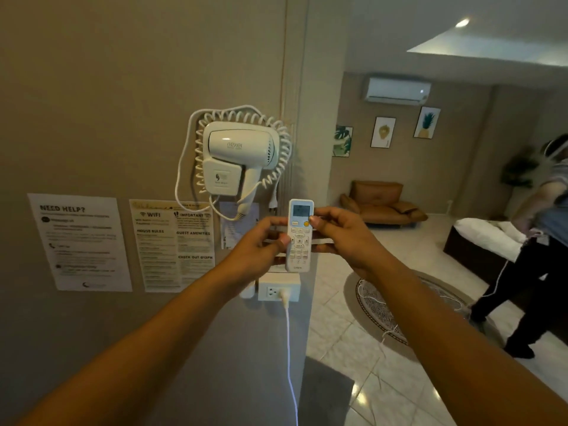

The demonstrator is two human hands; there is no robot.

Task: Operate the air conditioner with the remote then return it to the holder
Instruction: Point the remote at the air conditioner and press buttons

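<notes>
So both hands are on the white remote (299,238): left hand (261,244) gripping its side, right hand (344,238) pinching it, thumb beside the orange button (306,223).

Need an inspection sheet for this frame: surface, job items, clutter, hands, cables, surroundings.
Surface: beige wall directly ahead; tiled floor to the right.
Job's things: white remote held upright, display lit; air conditioner high on the far wall; holder not clearly identifiable.
Clutter: wall-mounted hair dryer; notice sheets on the wall.
Hands: left hand grips the remote's left edge; right hand holds the right edge, thumb by the orange button.
Cables: coiled dryer cord; white cable plugged into the outlet.
Surroundings: brown armchair, bed, round rug, another person at right.
</notes>
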